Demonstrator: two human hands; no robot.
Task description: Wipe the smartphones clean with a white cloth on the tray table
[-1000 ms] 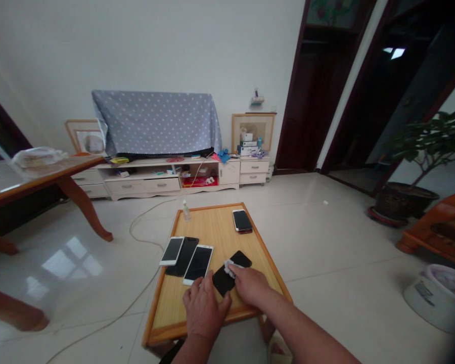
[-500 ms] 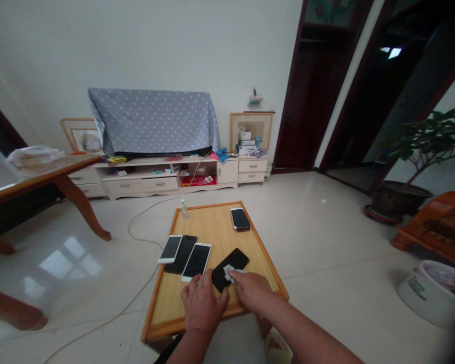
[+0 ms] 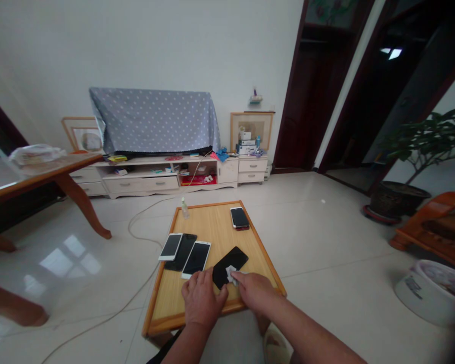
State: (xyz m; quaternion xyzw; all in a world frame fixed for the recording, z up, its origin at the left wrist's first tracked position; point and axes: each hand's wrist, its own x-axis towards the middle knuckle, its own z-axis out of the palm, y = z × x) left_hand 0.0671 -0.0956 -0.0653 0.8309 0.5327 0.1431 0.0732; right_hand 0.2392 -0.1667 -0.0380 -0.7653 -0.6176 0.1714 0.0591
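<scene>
A black smartphone [image 3: 233,258] lies face up and slanted on the small wooden table [image 3: 212,215]. My left hand [image 3: 202,298] is at its near left corner, with the thumb against the lower edge and the fingers along the side, holding it in place. In my right hand [image 3: 256,290] a crumpled white tissue [image 3: 230,274] is pinched, pressed on the near part of the screen. To the left lies a white smartphone [image 3: 196,259], beside a dark phone [image 3: 181,255] that is partly covered by another white phone [image 3: 170,246].
At the far right of the table, a white-edged phone [image 3: 239,217] lies over a reddish one. A small clear bottle [image 3: 185,208] stands at the far left corner. On the floor are a cable [image 3: 131,298] and a white bucket [image 3: 424,296]; a TV cabinet [image 3: 144,184] stands behind.
My right hand has shifted the tissue slightly right and nearer to me on the black smartphone. My left hand stays at the phone's corner.
</scene>
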